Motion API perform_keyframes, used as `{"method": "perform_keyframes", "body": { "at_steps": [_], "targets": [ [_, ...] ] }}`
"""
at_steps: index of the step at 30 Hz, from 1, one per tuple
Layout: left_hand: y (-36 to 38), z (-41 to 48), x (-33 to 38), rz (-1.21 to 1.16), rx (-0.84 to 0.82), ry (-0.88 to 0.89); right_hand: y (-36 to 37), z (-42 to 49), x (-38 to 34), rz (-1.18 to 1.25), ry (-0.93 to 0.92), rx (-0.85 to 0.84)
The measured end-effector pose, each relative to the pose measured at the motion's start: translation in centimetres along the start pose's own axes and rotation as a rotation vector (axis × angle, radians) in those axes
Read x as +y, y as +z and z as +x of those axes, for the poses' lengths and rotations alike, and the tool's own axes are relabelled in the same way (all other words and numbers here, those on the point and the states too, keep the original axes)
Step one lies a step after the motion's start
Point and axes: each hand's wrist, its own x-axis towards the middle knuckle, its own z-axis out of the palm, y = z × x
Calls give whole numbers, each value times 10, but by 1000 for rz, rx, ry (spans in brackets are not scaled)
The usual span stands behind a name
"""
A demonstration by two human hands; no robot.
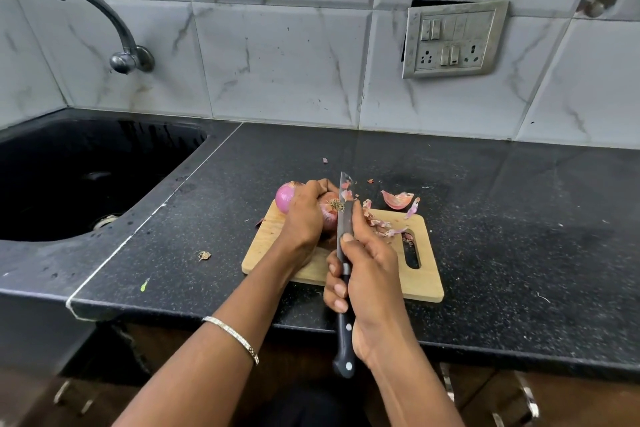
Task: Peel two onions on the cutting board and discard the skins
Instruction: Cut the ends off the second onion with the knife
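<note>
A wooden cutting board (427,274) lies on the black counter. My left hand (304,215) grips a red onion (329,213) on the board, its root end facing right. A second, smooth purple onion (285,198) sits just behind, at the board's far left corner, partly hidden by the hand. My right hand (367,274) holds a black-handled knife (345,218) upright, the blade right next to the gripped onion's root end. Loose skins (381,224) lie on the board's far right part, and a larger piece of skin (397,200) lies on the counter beyond.
A black sink (86,177) with a metal tap (104,21) is at the left. A root scrap (203,255) lies on the counter left of the board. A tiled wall with a switch plate (453,40) stands behind. Drawer handles show below the counter edge.
</note>
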Motion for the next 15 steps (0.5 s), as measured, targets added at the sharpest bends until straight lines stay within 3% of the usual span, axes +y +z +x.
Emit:
{"method": "perform_keyframes", "body": {
  "at_steps": [3,8,9,12,15],
  "targets": [
    [1,-4,2,106,-32,31,6,14,-6,-58,-28,27],
    [-4,-4,5,389,100,90,16,19,-3,-186,-65,24],
    [-4,-3,5,373,96,87,15,15,0,-196,-88,29],
    [2,-4,5,40,20,-63,7,7,5,-232,-145,93],
    [2,-4,4,-34,-13,-81,-3,11,2,-277,-162,139]
  ]
}}
